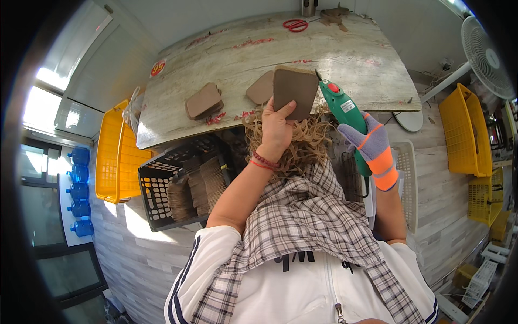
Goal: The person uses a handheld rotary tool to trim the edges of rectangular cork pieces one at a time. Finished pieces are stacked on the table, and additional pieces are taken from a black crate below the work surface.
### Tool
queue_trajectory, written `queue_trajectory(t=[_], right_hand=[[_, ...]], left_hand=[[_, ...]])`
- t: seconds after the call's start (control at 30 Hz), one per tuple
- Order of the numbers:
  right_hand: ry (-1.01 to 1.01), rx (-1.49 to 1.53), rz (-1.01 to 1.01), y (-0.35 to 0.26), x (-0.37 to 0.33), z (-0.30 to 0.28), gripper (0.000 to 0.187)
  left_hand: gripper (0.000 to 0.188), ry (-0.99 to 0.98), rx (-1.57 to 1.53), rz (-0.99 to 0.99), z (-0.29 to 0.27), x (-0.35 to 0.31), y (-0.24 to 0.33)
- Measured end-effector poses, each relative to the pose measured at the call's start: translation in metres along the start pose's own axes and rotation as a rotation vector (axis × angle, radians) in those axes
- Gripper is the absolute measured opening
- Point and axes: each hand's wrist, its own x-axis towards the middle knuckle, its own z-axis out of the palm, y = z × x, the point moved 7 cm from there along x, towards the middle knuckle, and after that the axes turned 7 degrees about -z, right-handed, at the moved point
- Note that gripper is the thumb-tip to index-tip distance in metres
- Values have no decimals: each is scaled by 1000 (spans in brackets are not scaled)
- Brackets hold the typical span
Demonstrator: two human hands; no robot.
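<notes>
My left hand [278, 128], bare, grips a flat brown pad [295, 90] with rounded corners by its lower edge, thumb on the face. A grey and orange glove covers my right hand [371, 144], which is wrapped round green electric scissors [341, 102] with a red switch. Their dark tip is beside the pad's upper right corner; I cannot tell whether it touches. Another brown pad [260, 89] lies on the table, partly behind the held one. Left of it sits a small stack of similar pads [203, 102]. Curly brown trimmings [307, 141] are heaped over my checked apron [302, 216].
The worn table [216, 54] carries red-handled scissors [295, 25] at its far side. A black crate [156, 189] with stacked brown pieces stands below left, near a yellow basket [108, 156]. On the right are a white fan [488, 56], a yellow basket [464, 129] and a pale basket [411, 183].
</notes>
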Motion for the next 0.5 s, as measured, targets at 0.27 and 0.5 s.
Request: queue_trajectory(t=[0.27, 0.5], right_hand=[[-156, -29, 21, -1, -17, -6, 47], [-220, -35, 8, -2, -20, 11, 46]], left_hand=[[36, -133, 379, -134, -19, 1, 45], [37, -106, 452, -367, -30, -16, 37]])
